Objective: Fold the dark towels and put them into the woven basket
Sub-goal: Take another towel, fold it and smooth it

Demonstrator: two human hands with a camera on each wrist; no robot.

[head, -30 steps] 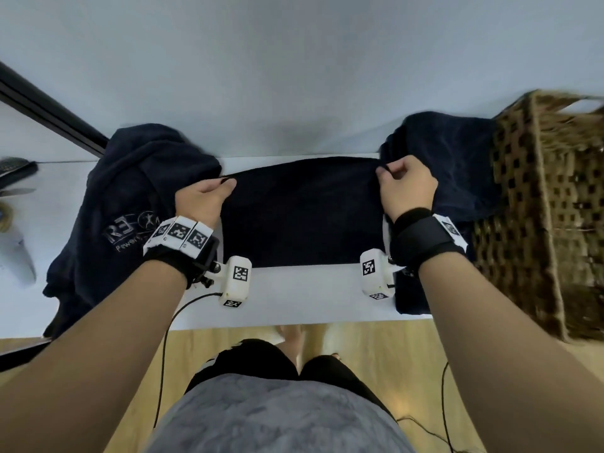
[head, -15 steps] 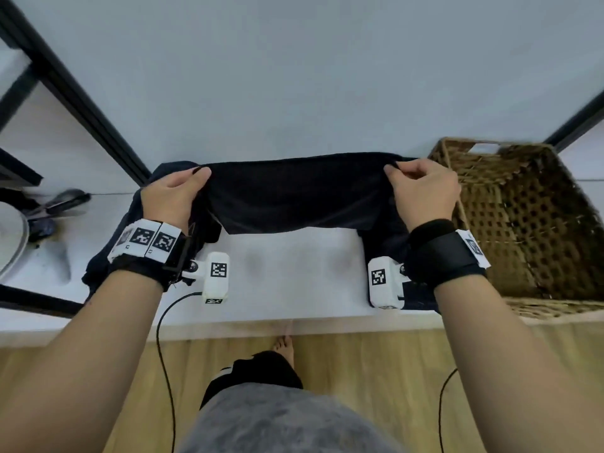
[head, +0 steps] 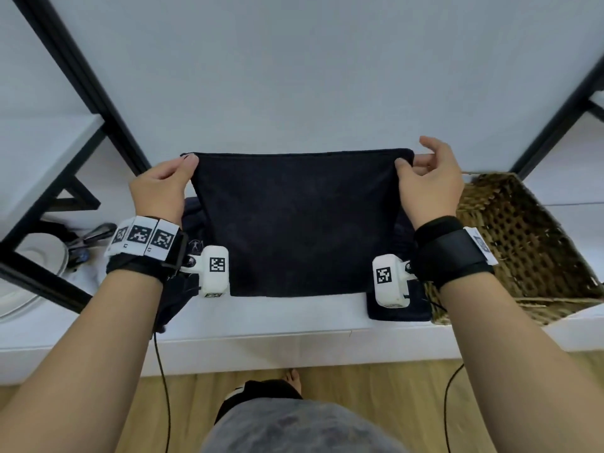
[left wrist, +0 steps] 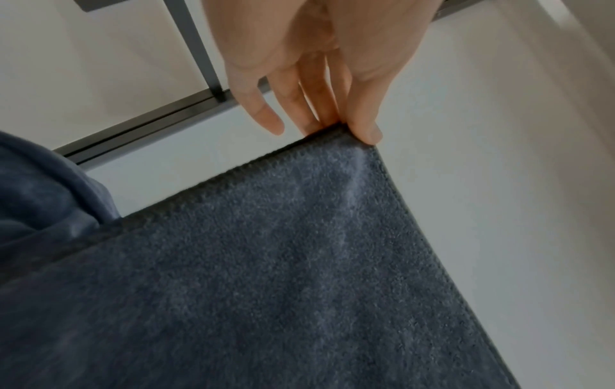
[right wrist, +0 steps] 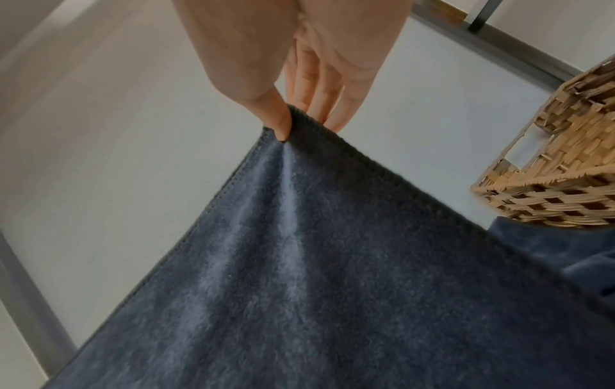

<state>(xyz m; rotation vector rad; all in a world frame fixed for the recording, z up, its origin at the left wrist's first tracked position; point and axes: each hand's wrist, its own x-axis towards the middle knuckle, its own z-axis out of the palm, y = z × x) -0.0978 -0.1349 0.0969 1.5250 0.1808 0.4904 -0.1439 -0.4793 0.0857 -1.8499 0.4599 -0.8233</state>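
Note:
A dark navy towel (head: 300, 223) hangs stretched in the air between both hands, above the white table (head: 294, 325). My left hand (head: 163, 188) pinches its top left corner (left wrist: 346, 136) between thumb and fingers. My right hand (head: 425, 178) pinches the top right corner (right wrist: 292, 118) the same way. Its lower edge hangs near the table's surface. The woven basket (head: 523, 243) stands on the table just right of my right wrist. More dark towels lie behind the held one, one at the left (head: 192, 217) and one at the right (head: 398, 308) beside the basket.
A black metal frame (head: 81, 76) crosses the wall on the left, with another black bar (head: 555, 116) on the right. White plates (head: 36, 266) and dark tools (head: 94, 233) lie at the table's left end. A wooden floor (head: 376, 387) lies below the table's front edge.
Both hands have lifted the towel off the table and raised it, so it now hangs spread out in front of the wall. The view has tilted upward.

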